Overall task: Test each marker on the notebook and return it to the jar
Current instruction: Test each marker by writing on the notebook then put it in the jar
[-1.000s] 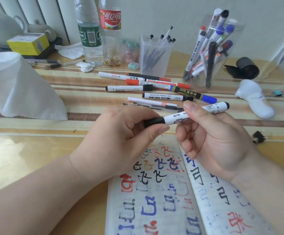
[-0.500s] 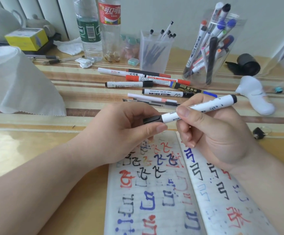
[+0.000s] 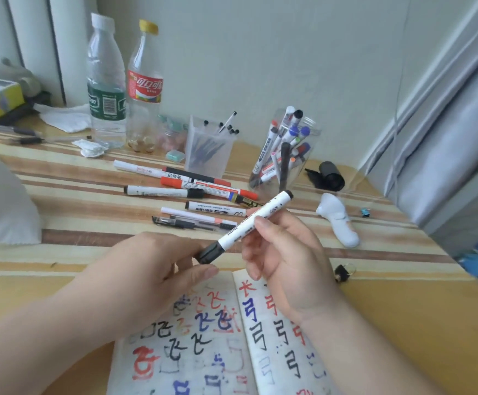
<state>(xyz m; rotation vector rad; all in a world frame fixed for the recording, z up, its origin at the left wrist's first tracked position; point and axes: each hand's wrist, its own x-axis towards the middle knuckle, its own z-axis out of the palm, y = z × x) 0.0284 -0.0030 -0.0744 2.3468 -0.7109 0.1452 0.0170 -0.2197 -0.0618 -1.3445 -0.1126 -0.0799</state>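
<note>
My right hand pinches a white marker by its barrel, black cap on. It points up and right toward the clear jar, which is full of markers. My left hand sits just below the cap end with fingers loosely curled and the thumb a little apart from the cap. The open notebook lies under both hands, covered in red, blue and black test strokes. Several loose markers lie on the table behind the hands.
A square pen cup stands left of the jar. Two plastic bottles stand at the back. A white tissue is at the left, a white object and a black roll at the right, a binder clip near the notebook.
The marker's far end has swung upward toward the jar in my right hand. My left hand has eased off the cap and dropped slightly. The camera has tilted upward.
</note>
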